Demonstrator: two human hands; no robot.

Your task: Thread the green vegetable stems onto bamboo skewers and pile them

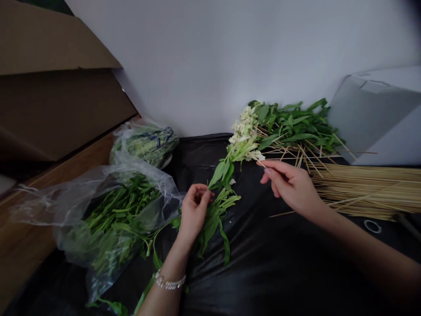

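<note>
Black plastic sheeting [279, 263] — left hand [194, 210] clamped on a leafy stem [215, 215], right hand [291, 188] pinched beside white blossoms [243, 136].

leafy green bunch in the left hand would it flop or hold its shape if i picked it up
The leafy green bunch likely flops: its leaves droop below the left hand. It is probably light, as those fingertips alone pinch it. The pale flower cluster looks fragile, easily bruised.
</note>
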